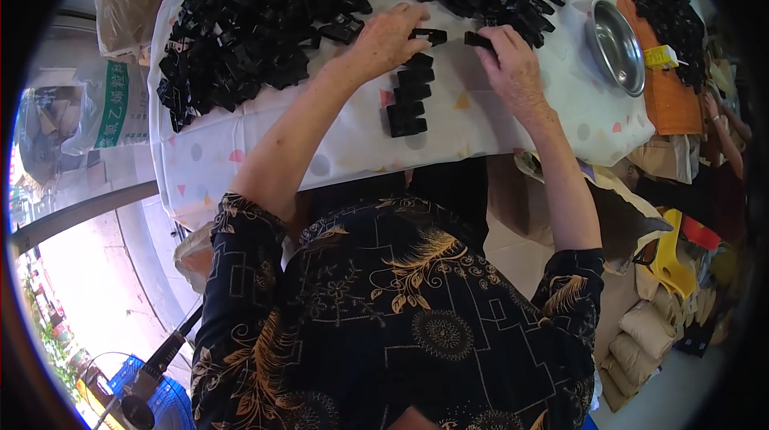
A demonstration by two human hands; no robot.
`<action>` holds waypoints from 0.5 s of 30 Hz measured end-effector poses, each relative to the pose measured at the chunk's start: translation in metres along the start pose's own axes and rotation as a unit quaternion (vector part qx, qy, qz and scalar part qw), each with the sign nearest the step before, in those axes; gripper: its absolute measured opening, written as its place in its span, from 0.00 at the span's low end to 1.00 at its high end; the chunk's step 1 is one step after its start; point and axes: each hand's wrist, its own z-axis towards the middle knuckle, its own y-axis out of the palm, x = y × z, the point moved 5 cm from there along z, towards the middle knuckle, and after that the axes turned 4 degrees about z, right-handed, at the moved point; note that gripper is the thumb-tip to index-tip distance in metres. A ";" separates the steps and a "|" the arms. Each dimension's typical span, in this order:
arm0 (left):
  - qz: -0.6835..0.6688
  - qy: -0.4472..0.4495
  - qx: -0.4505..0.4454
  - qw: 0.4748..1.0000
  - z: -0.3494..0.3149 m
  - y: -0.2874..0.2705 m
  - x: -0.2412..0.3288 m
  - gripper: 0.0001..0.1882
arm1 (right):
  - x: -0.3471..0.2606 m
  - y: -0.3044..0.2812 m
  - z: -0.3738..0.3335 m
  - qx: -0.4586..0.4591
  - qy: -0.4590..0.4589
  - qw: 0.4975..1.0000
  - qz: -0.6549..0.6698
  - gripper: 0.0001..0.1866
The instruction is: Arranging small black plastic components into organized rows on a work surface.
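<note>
My left hand [388, 41] has its fingers and thumb closed round a small black plastic piece [433, 36] with a slot-like gap. Opposite it, my right hand [513, 68] pinches a second black plastic piece [478, 40]. The two pieces are apart, with a short stretch of tablecloth between them. Below my left fingers, a short column of several similar black pieces [412, 94] runs toward me on the cloth. Beyond both hands spreads a large heap of loose black plastic pieces [248, 25]. The fingertips of both hands are partly hidden, and the exact kind of part is too small to tell.
A patterned white tablecloth [336, 137] covers the table. At its right side sits a steel bowl [618, 49], near a yellow box [660, 57] on an orange surface with more black pieces. Another person's arm [723, 129] shows far right. Packed bags [641, 334] and a blue fan [152, 398] stand below.
</note>
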 end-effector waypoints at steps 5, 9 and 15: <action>-0.005 -0.024 -0.040 0.999 -0.001 0.002 -0.005 0.20 | -0.012 0.019 0.020 -0.020 -0.002 0.992 0.121 0.13; 0.022 -0.008 -0.040 0.999 -0.002 0.001 -0.002 0.21 | -0.023 0.031 0.029 -0.044 -0.087 0.994 0.044 0.15; -0.023 -0.041 -0.049 0.998 -0.005 0.000 -0.003 0.20 | -0.028 0.042 0.028 -0.087 -0.118 0.989 0.019 0.16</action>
